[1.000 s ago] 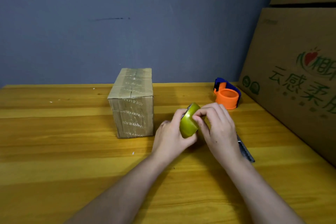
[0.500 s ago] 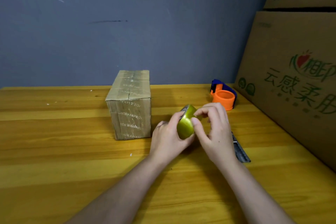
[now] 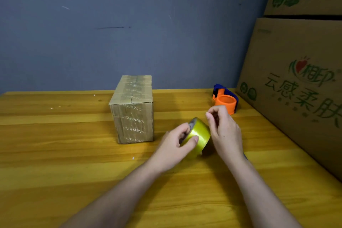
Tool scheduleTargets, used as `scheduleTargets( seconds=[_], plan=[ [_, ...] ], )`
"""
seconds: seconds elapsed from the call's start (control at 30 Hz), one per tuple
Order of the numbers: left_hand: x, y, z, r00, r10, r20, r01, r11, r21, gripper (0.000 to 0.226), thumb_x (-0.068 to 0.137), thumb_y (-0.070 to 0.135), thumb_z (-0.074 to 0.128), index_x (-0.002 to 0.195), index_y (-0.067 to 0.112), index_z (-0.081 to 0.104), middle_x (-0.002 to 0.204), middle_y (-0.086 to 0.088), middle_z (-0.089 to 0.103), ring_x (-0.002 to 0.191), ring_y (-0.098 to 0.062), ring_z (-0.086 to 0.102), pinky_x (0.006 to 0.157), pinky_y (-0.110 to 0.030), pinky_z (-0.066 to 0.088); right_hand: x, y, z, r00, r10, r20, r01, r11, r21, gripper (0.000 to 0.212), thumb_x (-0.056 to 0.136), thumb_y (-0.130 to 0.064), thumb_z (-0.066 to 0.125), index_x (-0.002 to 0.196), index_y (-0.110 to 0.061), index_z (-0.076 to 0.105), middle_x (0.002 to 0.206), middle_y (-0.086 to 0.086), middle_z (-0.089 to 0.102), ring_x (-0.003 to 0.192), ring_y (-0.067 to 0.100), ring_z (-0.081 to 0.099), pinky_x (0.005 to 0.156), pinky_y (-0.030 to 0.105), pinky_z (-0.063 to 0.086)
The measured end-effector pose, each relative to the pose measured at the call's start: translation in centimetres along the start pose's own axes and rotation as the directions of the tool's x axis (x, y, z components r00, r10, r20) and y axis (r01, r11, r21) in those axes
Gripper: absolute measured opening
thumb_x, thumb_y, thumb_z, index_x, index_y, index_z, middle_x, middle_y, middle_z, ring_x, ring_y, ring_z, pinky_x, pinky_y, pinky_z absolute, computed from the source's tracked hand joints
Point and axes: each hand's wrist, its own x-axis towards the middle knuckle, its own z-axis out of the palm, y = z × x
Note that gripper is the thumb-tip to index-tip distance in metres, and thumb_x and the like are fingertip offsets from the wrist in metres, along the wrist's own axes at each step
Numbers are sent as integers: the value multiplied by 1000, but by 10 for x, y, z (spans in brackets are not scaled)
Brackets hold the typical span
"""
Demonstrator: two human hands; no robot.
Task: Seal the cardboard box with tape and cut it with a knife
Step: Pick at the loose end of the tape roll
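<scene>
Above the wooden table (image 3: 55, 172), my left hand (image 3: 173, 149) grips the yellow tape roll (image 3: 199, 138) right of the cardboard box (image 3: 133, 109), my right hand (image 3: 224, 133) beside it, fingertips (image 3: 208, 115) pinched together, on what I cannot tell.

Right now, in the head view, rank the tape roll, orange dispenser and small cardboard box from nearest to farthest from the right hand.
1. Tape roll: just left of the right hand.
2. Orange dispenser: behind it, slightly right.
3. Small cardboard box: far left.
</scene>
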Motion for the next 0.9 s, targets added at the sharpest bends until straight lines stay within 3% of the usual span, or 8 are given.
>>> scheduleTargets(
  seconds=[0.17, 0.33, 0.43, 0.53, 0.6, 0.67, 0.8, 0.9],
  plan=[
    [-12, 12, -6, 996, -45, 82, 59, 982, -178, 13, 89, 24, 54, 79, 24, 45, 60, 4, 61, 52, -11, 60, 50, -19, 45, 0, -4, -3, 994, -26, 104, 34, 997, -73, 16, 96, -33, 44, 101, -19, 50, 84, -4, 62, 75, 22, 62, 59, 30, 39],
    [-20, 22, -15, 995, -44, 87, 56, 988, -146, 14, 89, 30, 50, 83, 19, 43, 57, -1, 60, 50, -18, 56, 57, -29, 46, 2, -14, -7, 985, -34, 167, 42, 998, -48, 17, 95, -34, 45, 102, -19, 50, 86, 0, 67, 75, 24, 64, 62, 36, 47],
    [-21, 24, -22, 994, -53, 99, 46, 996, 74, 15, 87, 43, 49, 84, 30, 42, 59, -1, 65, 53, -17, 62, 64, -33, 52, 6, -19, -14, 971, -63, 231, 84, 993, -81, 14, 96, -35, 45, 101, -23, 48, 82, -4, 64, 74, 23, 63, 62, 36, 47],
    [-20, 29, -27, 992, -48, 114, -7, 899, 437, 16, 88, 51, 45, 85, 38, 35, 62, 1, 70, 62, -11, 68, 73, -33, 55, 9, -22, -21, 961, -77, 266, 110, 987, -113, 13, 96, -37, 43, 102, -26, 46, 84, -3, 67, 75, 23, 64, 64, 39, 50],
    [-19, 32, -27, 995, -35, 98, -18, 870, 492, 16, 90, 49, 44, 82, 41, 34, 59, 5, 68, 61, -8, 68, 72, -29, 54, 9, -26, -25, 959, -90, 268, 128, 983, -128, 14, 96, -38, 43, 101, -26, 46, 86, -3, 68, 76, 24, 64, 65, 42, 51],
    [-17, 34, -25, 995, -53, 82, 14, 905, 425, 14, 90, 49, 44, 82, 40, 38, 56, 4, 66, 55, -9, 66, 69, -30, 53, 11, -31, -32, 961, -93, 260, 130, 983, -131, 13, 96, -38, 43, 101, -26, 45, 86, -5, 68, 77, 24, 64, 66, 43, 52],
    [-11, 39, -19, 977, -210, 33, 211, 976, -50, 17, 94, 32, 50, 80, 23, 45, 52, -1, 60, 42, -17, 56, 46, -27, 47, 17, -44, -45, 967, -134, 217, 162, 979, -119, 13, 95, -38, 42, 102, -26, 44, 82, -8, 65, 73, 21, 64, 64, 44, 53],
    [-8, 42, -18, 969, -244, 28, 244, 970, -18, 19, 94, 32, 49, 79, 22, 45, 53, -2, 60, 43, -17, 56, 45, -24, 45, 22, -55, -55, 959, -185, 215, 220, 964, -149, 12, 96, -37, 41, 101, -26, 43, 80, -9, 62, 70, 17, 63, 61, 41, 54]
  ],
)
